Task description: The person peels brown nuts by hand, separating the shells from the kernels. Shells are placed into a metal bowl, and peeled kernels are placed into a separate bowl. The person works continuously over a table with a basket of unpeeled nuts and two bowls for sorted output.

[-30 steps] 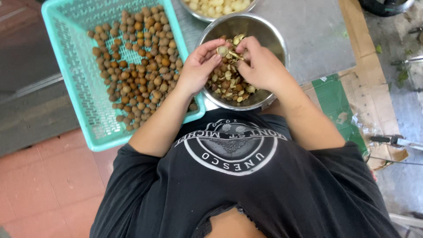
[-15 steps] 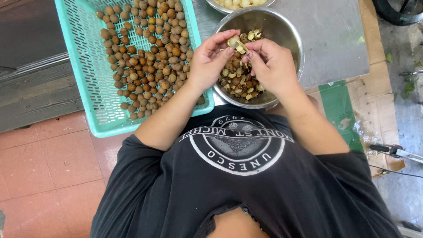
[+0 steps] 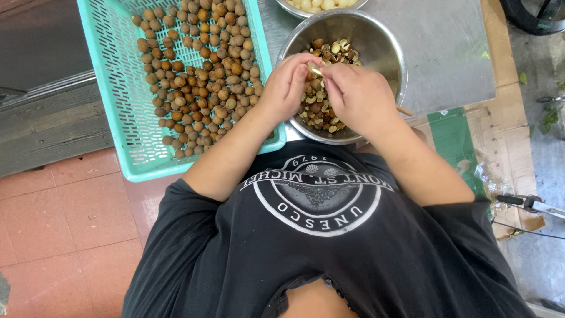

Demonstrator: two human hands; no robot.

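Over the steel bowl, my left hand and right hand are pinching one pale fruit, fingers clenched; shells are piling below, while at nine o'clock the teal basket is holding plenty unpeeled.

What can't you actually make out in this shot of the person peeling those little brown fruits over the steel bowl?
- The piece pinched between the left hand and right hand: fingers cover nearly all of it in the head view.
- The second bowl of pale peeled fruits: cut off by the top edge.
- The bottom of the steel bowl: hidden under shells and hands.
- The dark round thing at the top right: cut off by the edge.
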